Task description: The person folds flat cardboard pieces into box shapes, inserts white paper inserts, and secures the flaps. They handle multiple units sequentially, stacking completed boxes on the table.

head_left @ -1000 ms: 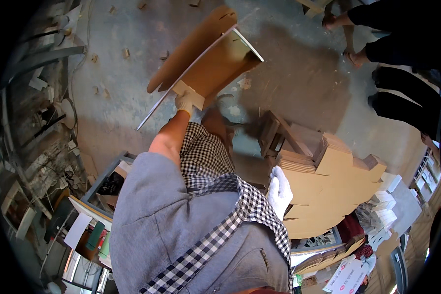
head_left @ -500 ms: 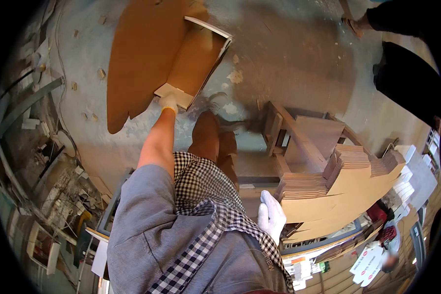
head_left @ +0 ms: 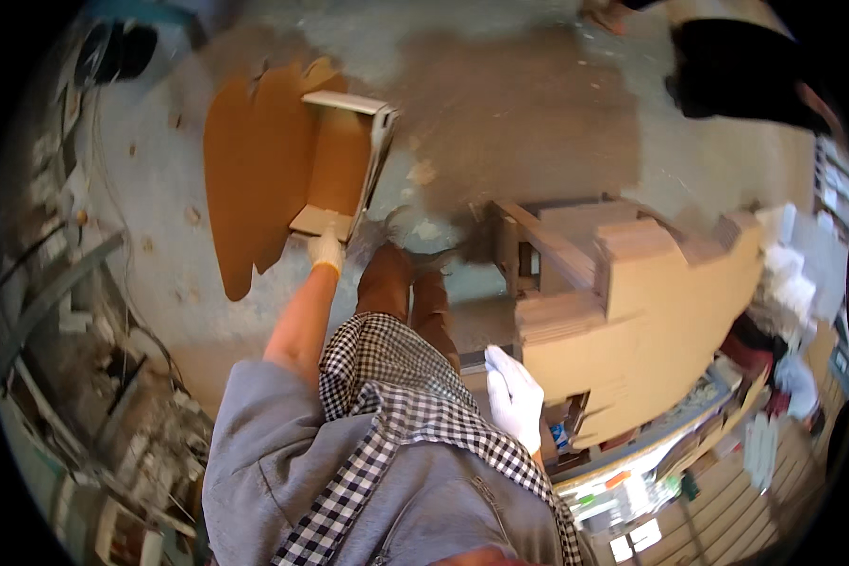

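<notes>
My left hand [head_left: 327,250], in a pale glove, reaches forward and grips the near end of a folded brown cardboard sheet [head_left: 255,179]. The sheet hangs off the floor; its left part is a broad panel with a ragged, rounded outline. Its right part is bent into a shallow channel with pale flaps at both ends. My fingers lie at the near flap, partly hidden. In a white glove, my right hand [head_left: 514,401] is beside my apron with its fingers stretched out and nothing visible in it. Right of it stands a stack of cut cardboard sheets [head_left: 651,321].
Behind the stack is a wooden frame [head_left: 547,245]. A person in dark clothes [head_left: 740,75] stands at the far right. Metal bars [head_left: 57,292] and debris lie along the left side, with a cable [head_left: 108,203] on the floor. Another person [head_left: 794,382] is at the lower right.
My left hand and the cardboard sheet are lower in view and nearer my body, so the sheet's far edge now shows. The view has shifted; my right hand stays beside the apron.
</notes>
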The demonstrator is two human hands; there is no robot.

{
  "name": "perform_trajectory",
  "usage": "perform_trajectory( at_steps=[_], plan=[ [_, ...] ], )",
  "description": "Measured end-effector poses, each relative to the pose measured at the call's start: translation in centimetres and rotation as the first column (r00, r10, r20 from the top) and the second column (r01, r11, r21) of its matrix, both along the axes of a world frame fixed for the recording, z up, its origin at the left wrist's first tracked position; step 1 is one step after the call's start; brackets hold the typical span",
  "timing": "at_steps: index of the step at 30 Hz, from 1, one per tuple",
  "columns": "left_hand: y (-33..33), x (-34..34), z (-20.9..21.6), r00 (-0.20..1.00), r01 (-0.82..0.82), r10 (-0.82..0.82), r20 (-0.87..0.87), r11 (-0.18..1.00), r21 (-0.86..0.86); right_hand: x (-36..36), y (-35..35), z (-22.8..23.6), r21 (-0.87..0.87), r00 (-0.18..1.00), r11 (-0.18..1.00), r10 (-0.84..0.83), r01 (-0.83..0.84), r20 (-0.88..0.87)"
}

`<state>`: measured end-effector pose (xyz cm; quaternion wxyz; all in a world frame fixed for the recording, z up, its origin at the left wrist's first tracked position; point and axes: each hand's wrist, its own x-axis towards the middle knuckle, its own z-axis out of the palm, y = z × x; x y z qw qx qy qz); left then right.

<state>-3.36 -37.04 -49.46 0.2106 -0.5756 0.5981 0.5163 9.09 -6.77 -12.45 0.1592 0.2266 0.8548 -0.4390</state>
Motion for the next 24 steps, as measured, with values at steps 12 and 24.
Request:
perform_trajectory(
  at_steps=[12, 24],
  plan=[
    [24.4, -2.1, 32.5, -0.311, 0.858, -0.713, -0.628, 0.074, -0.508, 8.2, 3.2, 1.9, 0.126, 0.696, 0.685, -0.703, 0.718, -0.145],
    [28.1, 5.6, 36.4, -0.835, 0.290, -0.549, -0.035, -0.386, -0.876, 13.0, 3.1, -4.2, -0.219, 0.303, 0.310, -0.951, 0.925, -0.067]
  ],
)
